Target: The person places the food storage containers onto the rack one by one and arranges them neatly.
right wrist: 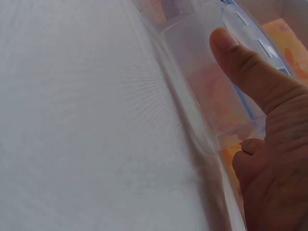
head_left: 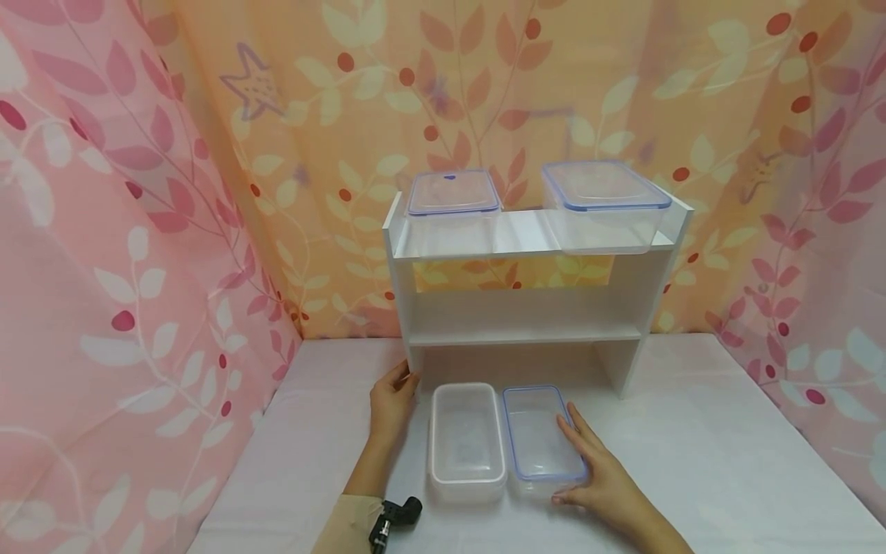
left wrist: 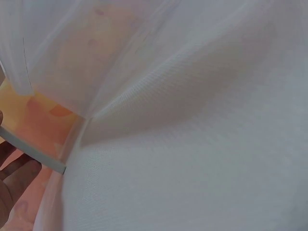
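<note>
Far left, a pink leaf-patterned curtain (head_left: 104,269); next, a beige sleeve (head_left: 346,523) with a black wrist device (head_left: 400,514) at its cuff; beyond it the left hand (head_left: 392,402), pinching the lower front edge of the left side panel of a white shelf unit (head_left: 526,315), thumb on one face and fingers on the other; the unit stands upright at the rear of the white-covered table (head_left: 713,462). On its top tier, left, a smaller blue-rimmed lidded box (head_left: 454,194); in front of the unit, on the table, a white-rimmed clear container (head_left: 467,438); just beside it, to its right, a blue-rimmed clear container (head_left: 542,435); above and further right, on the top tier, a larger blue-rimmed lidded box (head_left: 609,186). Right hand (head_left: 601,475) at the right side of the table's blue-rimmed clear container; thumb spread wide from the fingers, thumb near the front corner, fingertips by the long rim; cannot tell how firmly they press. Far right, another pink curtain (head_left: 817,254).
</note>
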Tool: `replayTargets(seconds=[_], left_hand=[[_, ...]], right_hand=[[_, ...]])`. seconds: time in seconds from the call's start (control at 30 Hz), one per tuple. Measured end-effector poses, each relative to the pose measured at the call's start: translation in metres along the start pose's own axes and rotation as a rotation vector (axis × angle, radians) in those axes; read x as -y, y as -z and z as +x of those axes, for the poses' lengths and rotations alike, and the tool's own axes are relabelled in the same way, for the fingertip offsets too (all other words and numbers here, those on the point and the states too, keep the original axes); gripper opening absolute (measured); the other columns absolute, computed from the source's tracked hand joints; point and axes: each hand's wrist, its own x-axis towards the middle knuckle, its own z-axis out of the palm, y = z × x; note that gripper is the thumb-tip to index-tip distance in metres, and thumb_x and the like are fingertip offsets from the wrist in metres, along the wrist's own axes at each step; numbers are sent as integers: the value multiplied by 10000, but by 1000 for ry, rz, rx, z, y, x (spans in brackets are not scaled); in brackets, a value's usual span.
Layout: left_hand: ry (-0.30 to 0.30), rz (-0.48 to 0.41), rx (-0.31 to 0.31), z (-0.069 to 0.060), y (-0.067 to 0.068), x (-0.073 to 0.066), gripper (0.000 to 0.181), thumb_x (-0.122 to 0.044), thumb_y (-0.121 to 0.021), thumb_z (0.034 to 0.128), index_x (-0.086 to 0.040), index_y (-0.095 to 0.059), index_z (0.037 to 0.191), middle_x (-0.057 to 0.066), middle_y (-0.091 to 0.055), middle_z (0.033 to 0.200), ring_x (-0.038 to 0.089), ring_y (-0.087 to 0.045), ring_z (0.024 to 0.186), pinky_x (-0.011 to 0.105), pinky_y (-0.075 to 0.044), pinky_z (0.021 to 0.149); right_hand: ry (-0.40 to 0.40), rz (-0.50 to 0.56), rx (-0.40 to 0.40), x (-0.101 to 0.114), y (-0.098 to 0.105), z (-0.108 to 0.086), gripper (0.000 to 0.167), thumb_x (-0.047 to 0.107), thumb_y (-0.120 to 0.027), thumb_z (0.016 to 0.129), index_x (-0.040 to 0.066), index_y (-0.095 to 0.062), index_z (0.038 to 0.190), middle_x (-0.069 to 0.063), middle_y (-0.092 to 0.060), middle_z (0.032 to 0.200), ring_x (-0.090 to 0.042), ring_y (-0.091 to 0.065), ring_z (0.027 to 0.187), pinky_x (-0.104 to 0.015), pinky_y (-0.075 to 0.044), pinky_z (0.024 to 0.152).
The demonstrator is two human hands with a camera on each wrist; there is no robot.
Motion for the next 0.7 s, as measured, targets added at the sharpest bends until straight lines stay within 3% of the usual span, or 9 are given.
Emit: replayTargets(seconds=[0.13,0.37,0.4,0.7], left_hand=[[0,-8,-1,0,0,0,377,-142,-720,971,-79,-685,1341,155,-730,1232,274,-736,1054,208,-563,762],[1,-12,8,0,1,0,373,-195,-720,977,-99,-692,1337,92,-742,1223,226,-735,1051,191,-556,759],[7,-17,13,-2,2,-5,374,-181,-719,977,-88,-689,1338,105,-739,1225,241,-735,1055,192,-555,759],[-1,-27,8,0,1,0,368,-195,-726,973,-124,-698,1333,117,-739,1219,250,-734,1045,200,-560,732]], right_hand=[[26,29,-12,0,0,1,1206,358,-942,636,142,-288,1626,-179,-78,1715,83,-6,1493,-70,-132,1063],[94,241,15,-3,0,2,1142,195,-918,723,48,-233,1624,-255,47,1695,145,12,1489,-55,-172,1078],[94,241,18,-3,0,2,1144,200,-919,722,49,-232,1625,-257,48,1694,147,15,1489,-55,-173,1076],[121,238,16,4,2,3,1129,187,-912,732,27,-233,1619,-308,59,1673,136,15,1485,-60,-188,1075]])
